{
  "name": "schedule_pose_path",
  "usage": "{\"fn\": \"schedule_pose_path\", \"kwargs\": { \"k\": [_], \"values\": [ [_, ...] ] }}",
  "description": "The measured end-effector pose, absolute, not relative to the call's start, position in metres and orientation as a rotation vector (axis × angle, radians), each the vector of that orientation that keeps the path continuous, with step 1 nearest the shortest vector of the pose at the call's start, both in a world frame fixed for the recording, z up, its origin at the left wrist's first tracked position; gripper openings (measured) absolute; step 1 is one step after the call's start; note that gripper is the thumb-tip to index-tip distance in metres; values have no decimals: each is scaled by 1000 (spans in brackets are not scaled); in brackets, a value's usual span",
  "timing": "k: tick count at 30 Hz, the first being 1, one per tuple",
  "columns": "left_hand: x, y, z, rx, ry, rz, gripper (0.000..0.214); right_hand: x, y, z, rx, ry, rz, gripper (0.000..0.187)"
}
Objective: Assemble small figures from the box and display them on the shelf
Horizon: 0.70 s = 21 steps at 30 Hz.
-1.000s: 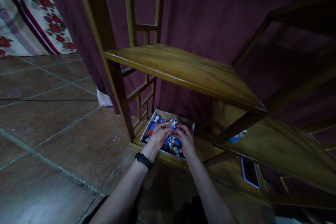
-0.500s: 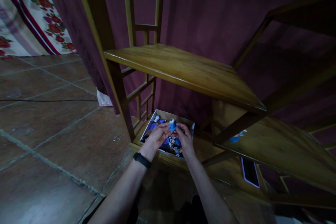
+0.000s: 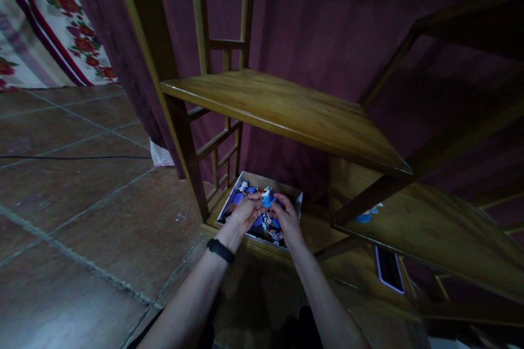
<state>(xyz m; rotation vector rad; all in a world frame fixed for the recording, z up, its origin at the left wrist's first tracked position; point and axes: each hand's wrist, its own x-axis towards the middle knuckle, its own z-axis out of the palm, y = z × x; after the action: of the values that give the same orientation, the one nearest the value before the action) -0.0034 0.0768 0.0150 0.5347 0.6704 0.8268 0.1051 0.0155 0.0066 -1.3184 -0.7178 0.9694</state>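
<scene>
A shallow cardboard box [image 3: 257,179] full of several small blue, white and red toy pieces sits on the lowest board of a wooden shelf unit. Both my hands are over it. My left hand [image 3: 245,212], with a black band on the wrist, and my right hand [image 3: 287,219] meet at a small blue and white figurine [image 3: 267,197], pinching it between their fingertips just above the box's contents.
A wide wooden shelf board [image 3: 286,112] juts out above the box. A lower board [image 3: 442,229] to the right carries a small blue item [image 3: 365,215]. A phone [image 3: 388,269] lies below it. A dark red curtain hangs behind; tiled floor [image 3: 73,196] spreads left.
Both hands have lifted the blue figurine slightly out of the box and hold it a little higher; the view has shifted a bit.
</scene>
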Motion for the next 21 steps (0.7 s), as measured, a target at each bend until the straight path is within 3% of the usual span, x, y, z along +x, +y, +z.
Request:
{"fn": "schedule_pose_path", "kwargs": {
  "k": [21],
  "values": [
    [-2,74,19,510,706,879,18,105,17,8,-1211,-728,1012,31]
  ]
}}
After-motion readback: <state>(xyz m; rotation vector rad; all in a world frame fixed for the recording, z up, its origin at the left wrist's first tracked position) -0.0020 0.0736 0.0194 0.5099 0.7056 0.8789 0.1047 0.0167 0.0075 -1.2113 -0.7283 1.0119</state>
